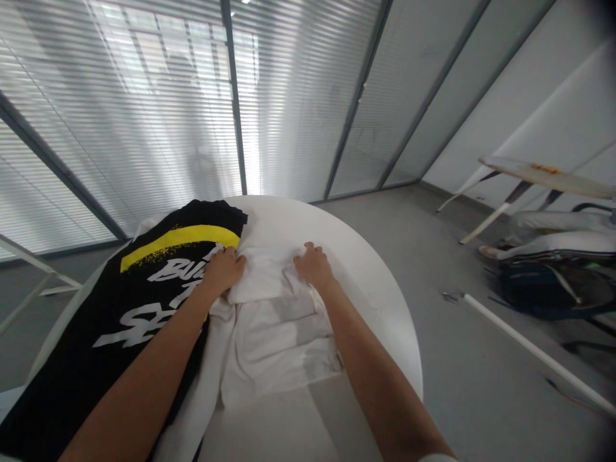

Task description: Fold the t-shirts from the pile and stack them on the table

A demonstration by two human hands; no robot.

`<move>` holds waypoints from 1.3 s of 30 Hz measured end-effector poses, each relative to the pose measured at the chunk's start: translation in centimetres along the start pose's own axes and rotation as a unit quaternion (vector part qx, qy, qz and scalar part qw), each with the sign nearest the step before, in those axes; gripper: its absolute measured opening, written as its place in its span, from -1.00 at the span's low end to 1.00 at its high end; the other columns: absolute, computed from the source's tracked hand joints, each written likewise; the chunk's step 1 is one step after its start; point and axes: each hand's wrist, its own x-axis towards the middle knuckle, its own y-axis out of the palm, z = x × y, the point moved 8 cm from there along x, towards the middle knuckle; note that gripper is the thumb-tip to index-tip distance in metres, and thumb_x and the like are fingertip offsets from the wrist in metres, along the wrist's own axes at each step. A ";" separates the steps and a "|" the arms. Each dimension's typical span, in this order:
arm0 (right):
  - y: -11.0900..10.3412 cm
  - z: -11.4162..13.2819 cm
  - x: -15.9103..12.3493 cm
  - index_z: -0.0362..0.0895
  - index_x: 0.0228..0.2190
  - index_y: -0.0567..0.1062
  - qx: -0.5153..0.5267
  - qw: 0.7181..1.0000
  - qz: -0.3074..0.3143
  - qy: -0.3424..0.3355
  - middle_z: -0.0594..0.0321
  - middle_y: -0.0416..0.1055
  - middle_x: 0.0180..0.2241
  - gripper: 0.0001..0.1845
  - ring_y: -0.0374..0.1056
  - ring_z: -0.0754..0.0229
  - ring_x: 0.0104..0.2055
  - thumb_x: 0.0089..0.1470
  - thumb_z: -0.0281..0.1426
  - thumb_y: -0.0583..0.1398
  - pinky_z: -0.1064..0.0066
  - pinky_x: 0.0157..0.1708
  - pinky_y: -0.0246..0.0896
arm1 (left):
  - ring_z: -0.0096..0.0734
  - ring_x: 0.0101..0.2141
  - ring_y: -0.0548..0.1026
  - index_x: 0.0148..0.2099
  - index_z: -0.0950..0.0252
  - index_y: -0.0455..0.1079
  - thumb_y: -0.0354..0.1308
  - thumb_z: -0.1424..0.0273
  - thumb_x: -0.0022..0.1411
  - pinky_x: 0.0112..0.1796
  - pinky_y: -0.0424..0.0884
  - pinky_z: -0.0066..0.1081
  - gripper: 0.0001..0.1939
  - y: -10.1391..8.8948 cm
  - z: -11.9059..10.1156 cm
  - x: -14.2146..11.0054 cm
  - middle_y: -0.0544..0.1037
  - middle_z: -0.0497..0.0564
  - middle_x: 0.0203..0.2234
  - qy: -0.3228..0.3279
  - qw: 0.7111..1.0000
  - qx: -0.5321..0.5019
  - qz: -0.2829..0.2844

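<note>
A white garment (274, 333) lies folded in the middle of a round white table (385, 289). My left hand (224, 268) grips its far left corner with curled fingers. My right hand (314, 264) grips the far right corner the same way. Both hands rest knuckles up at the garment's far edge, a short gap between them. A black T-shirt (110, 314) with a yellow stripe and white lettering lies spread on the table's left side, just beside my left hand and partly under my left forearm.
Glass walls with blinds stand behind the table. A tilted white board on legs (543, 176) and dark bags (553, 282) sit on the grey floor at right. A long white pole (534, 350) lies on the floor near the table.
</note>
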 end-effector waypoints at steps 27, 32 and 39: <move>1.7 -1.3 0.9 -0.15 -0.31 0.61 0.341 0.925 0.167 -0.003 0.24 0.50 -0.43 -0.75 0.28 0.28 -0.46 -0.04 -0.34 0.20 0.51 -0.54 0.08 | -0.04 0.22 0.27 0.31 0.44 0.16 0.04 0.25 0.14 0.18 0.16 -0.26 -0.28 0.8 0.8 0.1 0.29 0.29 0.24 -0.056 0.980 -0.162 0.097; 2.1 -1.4 0.6 -0.15 -0.29 0.62 0.352 0.916 0.194 0.011 0.16 0.56 -0.28 -0.75 0.38 0.19 -0.35 0.03 -0.32 0.20 0.49 -0.55 0.18 | -0.13 0.12 0.37 0.33 0.34 0.13 0.12 0.48 -0.09 0.10 0.30 -0.26 -0.15 1.3 -0.1 0.1 0.38 0.17 0.17 -0.026 0.941 -0.319 0.112; 0.8 -0.7 1.3 -0.15 0.14 0.36 0.457 0.883 0.103 -0.039 0.10 0.48 -0.01 -0.47 0.41 0.15 0.00 0.13 -0.43 0.11 0.39 -0.16 0.36 | -0.29 0.16 0.33 0.39 0.13 -0.07 0.08 0.51 0.00 0.00 0.37 -0.36 -0.10 -1.0 2.3 1.1 0.24 0.14 0.24 -0.037 0.873 -0.476 -0.102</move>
